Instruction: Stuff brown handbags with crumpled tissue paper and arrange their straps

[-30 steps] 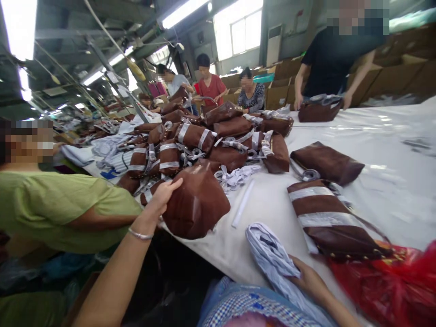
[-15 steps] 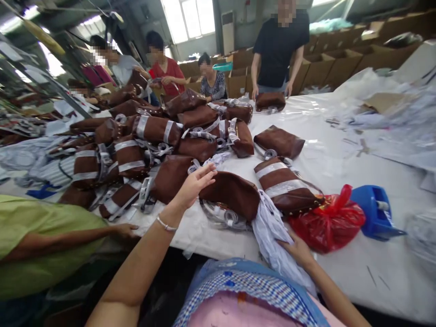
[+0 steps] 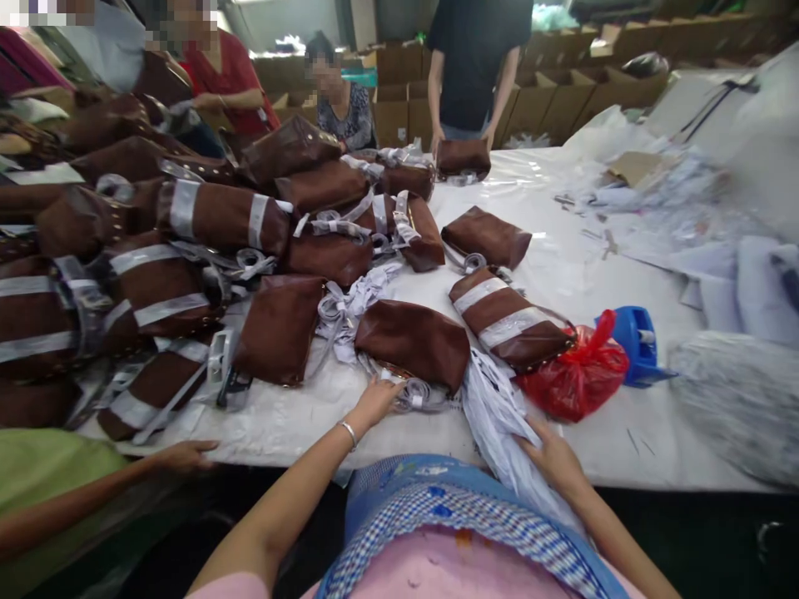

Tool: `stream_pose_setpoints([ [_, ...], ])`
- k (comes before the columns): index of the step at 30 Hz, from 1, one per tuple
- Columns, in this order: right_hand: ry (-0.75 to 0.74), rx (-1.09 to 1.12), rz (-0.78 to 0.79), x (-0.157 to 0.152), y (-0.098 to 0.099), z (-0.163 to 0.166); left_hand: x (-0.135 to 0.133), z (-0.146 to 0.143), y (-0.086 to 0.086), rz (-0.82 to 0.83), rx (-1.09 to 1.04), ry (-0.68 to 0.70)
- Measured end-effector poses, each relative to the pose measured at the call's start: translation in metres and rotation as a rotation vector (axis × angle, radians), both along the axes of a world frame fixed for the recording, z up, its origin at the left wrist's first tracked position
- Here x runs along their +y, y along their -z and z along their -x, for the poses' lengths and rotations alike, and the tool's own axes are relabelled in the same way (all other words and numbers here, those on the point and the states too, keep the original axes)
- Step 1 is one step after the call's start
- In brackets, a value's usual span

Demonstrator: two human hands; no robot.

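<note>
A brown handbag [image 3: 412, 337] lies on its side at the near edge of the table. My left hand [image 3: 373, 403] is at its near side, fingers closed at the edge beside a coiled, plastic-wrapped strap [image 3: 419, 394]. To the right, my right hand [image 3: 553, 456] grips a bunch of thin white plastic bags [image 3: 493, 416], which hangs over the table edge. Behind that bunch rests another brown handbag [image 3: 508, 320] with clear wrapping bands, touching a knotted red plastic bag [image 3: 578, 374].
Many wrapped brown handbags [image 3: 218, 220] are heaped at the left of the white table [image 3: 537, 208]. A blue plastic container [image 3: 637, 345] and clear plastic [image 3: 736, 408] lie right. A co-worker's hand [image 3: 184, 457] is at the near left edge; another person [image 3: 478, 66] stands opposite, holding a handbag.
My left hand has come down from above the handbags to the near side of the closest one. My right hand keeps its grip on the white bags. The view has shifted.
</note>
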State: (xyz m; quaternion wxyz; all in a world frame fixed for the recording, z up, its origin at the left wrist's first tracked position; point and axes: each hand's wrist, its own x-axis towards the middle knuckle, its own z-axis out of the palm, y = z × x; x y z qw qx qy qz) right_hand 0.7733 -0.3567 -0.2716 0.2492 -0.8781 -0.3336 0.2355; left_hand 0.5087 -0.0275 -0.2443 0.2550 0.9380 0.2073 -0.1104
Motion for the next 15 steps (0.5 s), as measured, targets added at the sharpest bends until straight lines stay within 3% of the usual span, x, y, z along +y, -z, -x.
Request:
stream_pose_setpoints([
  [4, -0.03, 0.024, 0.001, 0.016, 0.017, 0.026, 0.013, 0.001, 0.008, 0.035, 0.0, 0.1],
  [8, 0.071, -0.021, 0.113, 0.038, 0.03, 0.043, 0.016, -0.009, 0.004, 0.117, -0.048, 0.207],
  [12, 0.035, 0.013, 0.125, 0.043, 0.022, 0.035, 0.03, -0.024, 0.004, 0.053, -0.101, 0.17],
  [15, 0.018, 0.168, 0.154, 0.022, 0.007, 0.027, 0.053, -0.032, 0.011, -0.029, -0.137, 0.139],
])
